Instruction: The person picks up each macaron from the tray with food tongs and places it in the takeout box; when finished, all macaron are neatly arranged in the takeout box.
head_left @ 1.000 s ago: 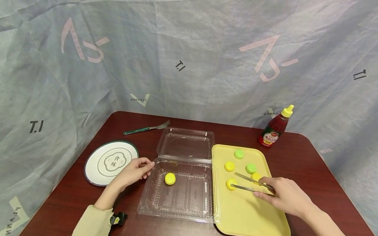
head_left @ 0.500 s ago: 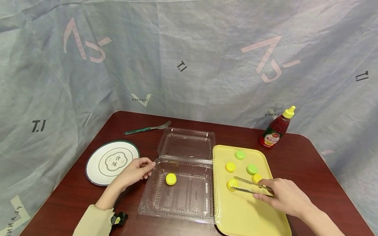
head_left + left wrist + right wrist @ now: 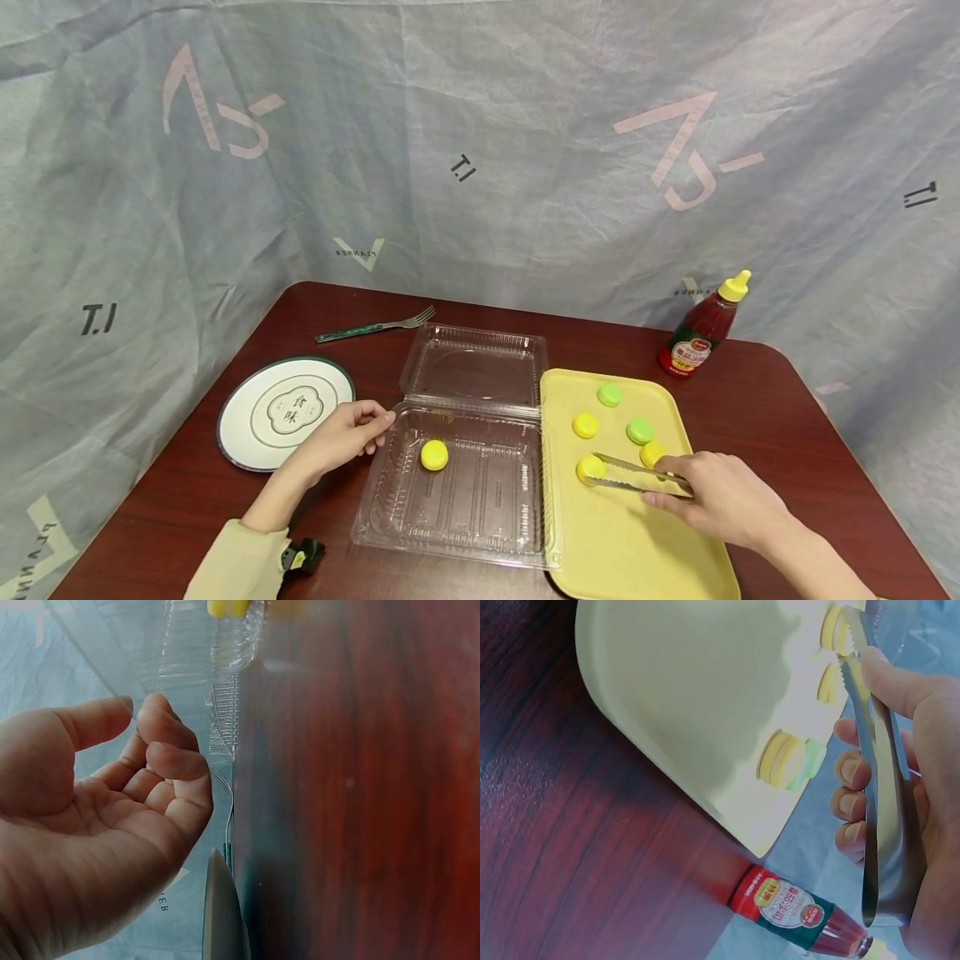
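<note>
Tongs are gripped in your right hand, and the toothed tips sit either side of a yellow macaron on the left part of the yellow tray. Can't tell how hard they're pinching it. I'd bet it's super light: if it's real, the shell probably cracks under a hard squeeze; if it's a toy, it's likely stiff and kinda slippery. Either way I'd grab it across its full width, low down, and let the teeth do the work.

Your clear container is next, right rim lapping over the tray's left edge. You've got its back left corner pinched between thumb and forefinger of your left hand. Plastic looks thin and bendy, so go easy. There's one macaron inside, toward the back left. The plate is just beyond that hand.

Further up the tray you've got two other yellow ones and two green ones. Behind the container's base its lid lies folded back on the surface, then there's a fork and a sauce bottle.
</note>
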`<state>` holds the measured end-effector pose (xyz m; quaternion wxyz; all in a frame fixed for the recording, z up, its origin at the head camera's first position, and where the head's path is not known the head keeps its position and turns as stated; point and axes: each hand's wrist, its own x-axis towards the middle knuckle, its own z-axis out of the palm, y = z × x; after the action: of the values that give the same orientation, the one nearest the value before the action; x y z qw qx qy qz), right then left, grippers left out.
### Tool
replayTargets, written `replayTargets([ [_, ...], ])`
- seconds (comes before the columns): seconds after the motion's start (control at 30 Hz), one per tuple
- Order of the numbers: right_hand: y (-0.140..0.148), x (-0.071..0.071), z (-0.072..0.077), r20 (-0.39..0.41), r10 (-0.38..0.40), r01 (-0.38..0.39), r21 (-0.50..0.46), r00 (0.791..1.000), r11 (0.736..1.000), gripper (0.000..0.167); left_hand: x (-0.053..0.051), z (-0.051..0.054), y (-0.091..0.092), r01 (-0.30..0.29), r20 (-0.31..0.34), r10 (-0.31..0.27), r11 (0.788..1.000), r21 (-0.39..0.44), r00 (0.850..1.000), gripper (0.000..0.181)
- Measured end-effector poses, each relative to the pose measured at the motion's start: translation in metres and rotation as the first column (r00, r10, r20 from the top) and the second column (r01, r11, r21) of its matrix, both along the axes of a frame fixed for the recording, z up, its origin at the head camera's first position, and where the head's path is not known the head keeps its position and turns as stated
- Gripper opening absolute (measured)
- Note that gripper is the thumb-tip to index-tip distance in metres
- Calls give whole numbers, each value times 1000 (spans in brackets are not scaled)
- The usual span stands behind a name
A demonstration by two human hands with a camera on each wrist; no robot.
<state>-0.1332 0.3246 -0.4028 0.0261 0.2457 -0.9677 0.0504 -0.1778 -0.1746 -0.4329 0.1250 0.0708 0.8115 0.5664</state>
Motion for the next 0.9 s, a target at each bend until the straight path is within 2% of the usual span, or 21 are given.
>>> replayTargets([
  [0.7,1,-3,4,-13,24,-24,6,1000,1000,27,-1,-2,1,-13,-2,13,1000,0,1000,22],
  [0.9,3,-6,8,-44,50,-51,-3,998,999,29,-1,-1,2,-14,-1,14,1000,3,1000,21],
])
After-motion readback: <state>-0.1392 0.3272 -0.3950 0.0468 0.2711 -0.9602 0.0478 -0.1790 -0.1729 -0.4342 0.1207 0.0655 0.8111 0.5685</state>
